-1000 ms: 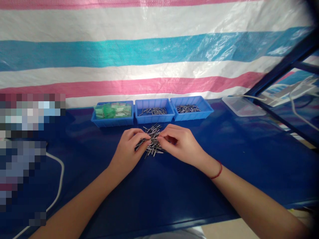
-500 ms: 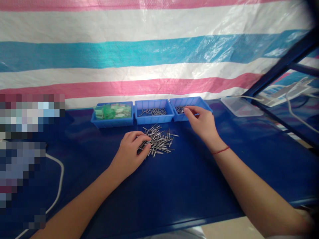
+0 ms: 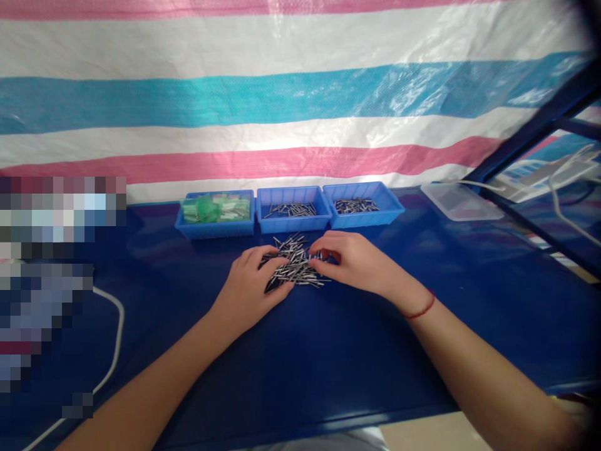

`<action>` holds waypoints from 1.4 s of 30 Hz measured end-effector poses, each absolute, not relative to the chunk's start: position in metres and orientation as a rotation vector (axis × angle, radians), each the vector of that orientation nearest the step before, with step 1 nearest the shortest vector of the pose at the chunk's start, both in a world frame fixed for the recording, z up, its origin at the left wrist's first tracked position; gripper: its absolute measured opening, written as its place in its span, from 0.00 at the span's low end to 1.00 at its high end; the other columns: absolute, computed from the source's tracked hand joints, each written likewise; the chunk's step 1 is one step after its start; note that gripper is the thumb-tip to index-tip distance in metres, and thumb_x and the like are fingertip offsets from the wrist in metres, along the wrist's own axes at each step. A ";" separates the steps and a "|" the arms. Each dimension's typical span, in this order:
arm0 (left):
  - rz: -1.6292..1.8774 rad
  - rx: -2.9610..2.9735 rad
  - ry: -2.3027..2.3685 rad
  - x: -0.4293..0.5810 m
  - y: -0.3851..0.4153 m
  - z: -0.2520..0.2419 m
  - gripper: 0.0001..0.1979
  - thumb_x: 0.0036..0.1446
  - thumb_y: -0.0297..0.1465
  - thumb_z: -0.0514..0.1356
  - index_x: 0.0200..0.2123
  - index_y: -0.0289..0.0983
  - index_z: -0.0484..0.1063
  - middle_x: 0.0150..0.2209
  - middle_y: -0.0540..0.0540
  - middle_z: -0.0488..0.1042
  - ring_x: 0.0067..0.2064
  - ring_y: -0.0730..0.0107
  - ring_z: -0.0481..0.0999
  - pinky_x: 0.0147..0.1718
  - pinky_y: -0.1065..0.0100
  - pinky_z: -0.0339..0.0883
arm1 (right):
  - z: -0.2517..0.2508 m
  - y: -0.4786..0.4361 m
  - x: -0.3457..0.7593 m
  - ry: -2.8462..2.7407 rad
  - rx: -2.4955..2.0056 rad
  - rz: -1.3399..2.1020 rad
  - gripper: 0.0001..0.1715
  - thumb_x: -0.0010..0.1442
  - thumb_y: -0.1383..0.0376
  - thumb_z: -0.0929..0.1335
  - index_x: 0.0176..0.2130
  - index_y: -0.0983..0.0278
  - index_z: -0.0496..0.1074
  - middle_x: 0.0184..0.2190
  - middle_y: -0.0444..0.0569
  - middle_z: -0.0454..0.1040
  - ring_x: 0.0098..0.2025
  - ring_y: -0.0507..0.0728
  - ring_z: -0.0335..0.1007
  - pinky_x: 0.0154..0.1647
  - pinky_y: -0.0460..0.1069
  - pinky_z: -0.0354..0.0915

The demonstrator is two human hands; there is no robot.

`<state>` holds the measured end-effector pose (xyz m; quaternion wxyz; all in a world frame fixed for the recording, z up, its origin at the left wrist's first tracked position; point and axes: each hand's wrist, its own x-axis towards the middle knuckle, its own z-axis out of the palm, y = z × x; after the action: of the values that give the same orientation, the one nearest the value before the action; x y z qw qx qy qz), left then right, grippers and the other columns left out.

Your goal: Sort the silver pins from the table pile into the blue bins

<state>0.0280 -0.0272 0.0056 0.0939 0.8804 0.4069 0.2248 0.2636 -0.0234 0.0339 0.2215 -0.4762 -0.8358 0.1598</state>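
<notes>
A loose pile of blind rivets [image 3: 297, 266], thin and silvery, lies on the dark blue table. My left hand [image 3: 251, 279] rests at the pile's left side, fingers spread and touching the rivets, none visibly gripped. At the right side, my right hand [image 3: 352, 260] reaches into the pile with thumb and forefinger slightly apart; rivets show between them. Behind the pile stand three blue bins. The middle bin [image 3: 295, 225] and the right bin [image 3: 369, 218] contain more of the thin metal pieces. Green and clear small packets [image 3: 218, 208] fill the left bin [image 3: 216, 232].
A clear plastic lid [image 3: 462, 202] lies at the back right, near a dark metal frame [image 3: 526, 141]. A white cable [image 3: 119, 319] curves along the left. Pixelated areas hide the far left. A striped sheet [image 3: 282, 100] hangs behind the table.
My right hand has come from the right bin back to the pile, moving left and nearer to me. My left hand stays at the pile, its thumb and forefinger now wider apart.
</notes>
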 end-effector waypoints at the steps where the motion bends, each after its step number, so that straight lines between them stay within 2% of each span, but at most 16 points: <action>1: 0.680 2.608 1.203 0.028 -0.027 0.005 0.14 0.58 0.35 0.60 0.47 0.38 0.73 0.52 0.40 0.70 0.55 0.55 0.67 0.54 0.53 0.62 | 0.034 -0.025 0.261 -2.341 -1.308 0.444 0.09 0.59 0.64 0.68 0.38 0.64 0.76 0.32 0.48 0.74 0.32 0.53 0.69 0.34 0.47 0.62; 5: 0.717 2.602 1.167 0.030 -0.027 0.007 0.07 0.58 0.33 0.60 0.39 0.38 0.75 0.50 0.42 0.71 0.53 0.57 0.69 0.52 0.54 0.63 | 0.034 -0.029 0.253 -2.374 -1.282 0.450 0.08 0.61 0.65 0.66 0.39 0.64 0.75 0.34 0.48 0.73 0.33 0.52 0.70 0.36 0.47 0.62; 8: 0.727 2.615 1.150 0.031 -0.029 0.009 0.06 0.59 0.32 0.59 0.37 0.38 0.76 0.48 0.42 0.72 0.51 0.57 0.70 0.51 0.55 0.64 | 0.036 -0.031 0.250 -2.375 -1.234 0.488 0.07 0.61 0.66 0.66 0.37 0.64 0.75 0.33 0.47 0.72 0.32 0.52 0.69 0.35 0.46 0.62; 13: 0.738 2.626 1.149 0.035 -0.031 0.009 0.05 0.59 0.30 0.59 0.36 0.38 0.75 0.46 0.43 0.74 0.50 0.58 0.71 0.49 0.55 0.65 | 0.031 -0.030 0.247 -2.382 -1.159 0.535 0.06 0.60 0.70 0.66 0.34 0.64 0.75 0.32 0.47 0.71 0.33 0.52 0.69 0.35 0.46 0.62; 21: 0.771 2.621 1.117 0.035 -0.030 0.009 0.06 0.61 0.31 0.58 0.37 0.38 0.74 0.45 0.44 0.74 0.50 0.58 0.71 0.50 0.55 0.65 | 0.031 -0.034 0.244 -2.286 -1.071 0.629 0.06 0.63 0.71 0.63 0.36 0.65 0.70 0.34 0.47 0.69 0.35 0.52 0.66 0.38 0.47 0.62; 26: 0.910 2.529 1.081 0.034 -0.033 0.012 0.06 0.62 0.29 0.56 0.38 0.37 0.73 0.44 0.43 0.74 0.48 0.61 0.71 0.49 0.58 0.65 | 0.034 -0.040 0.237 -1.963 -1.066 0.929 0.04 0.62 0.64 0.67 0.35 0.64 0.68 0.29 0.43 0.67 0.28 0.49 0.62 0.29 0.45 0.60; 29: 0.965 2.465 1.064 0.035 -0.035 0.012 0.05 0.62 0.28 0.56 0.39 0.37 0.72 0.43 0.43 0.73 0.47 0.64 0.72 0.49 0.60 0.66 | 0.034 -0.041 0.235 -1.855 -1.074 1.023 0.06 0.60 0.63 0.68 0.34 0.64 0.69 0.29 0.43 0.68 0.27 0.49 0.61 0.28 0.44 0.60; 42: 0.945 2.417 1.085 0.036 -0.038 0.019 0.04 0.62 0.30 0.56 0.40 0.38 0.70 0.43 0.44 0.73 0.47 0.64 0.72 0.48 0.61 0.66 | 0.035 -0.043 0.232 -1.894 -1.021 0.860 0.05 0.61 0.65 0.67 0.34 0.64 0.71 0.30 0.46 0.70 0.27 0.49 0.62 0.26 0.45 0.60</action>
<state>0.0364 -0.0385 0.0191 0.1637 0.8476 0.3807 0.3313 0.2322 -0.0432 0.0352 0.4003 -0.4038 -0.7490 0.3402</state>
